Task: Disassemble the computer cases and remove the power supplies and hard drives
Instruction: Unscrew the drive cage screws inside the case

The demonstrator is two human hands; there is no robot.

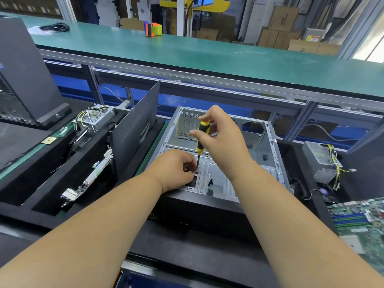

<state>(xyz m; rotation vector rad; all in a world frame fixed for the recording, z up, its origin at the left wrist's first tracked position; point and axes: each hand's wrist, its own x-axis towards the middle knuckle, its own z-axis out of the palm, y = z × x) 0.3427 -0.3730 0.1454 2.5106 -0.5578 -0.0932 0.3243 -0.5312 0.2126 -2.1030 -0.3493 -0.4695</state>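
Note:
An opened grey metal computer case [268, 154] lies on its side in the middle of the bench, its inside bare. My right hand [224, 140] grips a yellow and black screwdriver [201, 140] held upright, its tip down on a screw [196, 172] in the case floor. My left hand [176, 169] rests on the case's front left with curled fingers pinching at the shaft's tip near that screw. A removed power supply [318, 159] with yellow wires lies to the right of the case. Another power supply [97, 117] sits to the left.
A dark side panel [135, 129] stands upright left of the case. Black trays on the left hold cables and a card [91, 177]. A green motherboard [361, 217] lies at the right. Another black case [22, 80] stands far left. A green conveyor [207, 53] runs behind.

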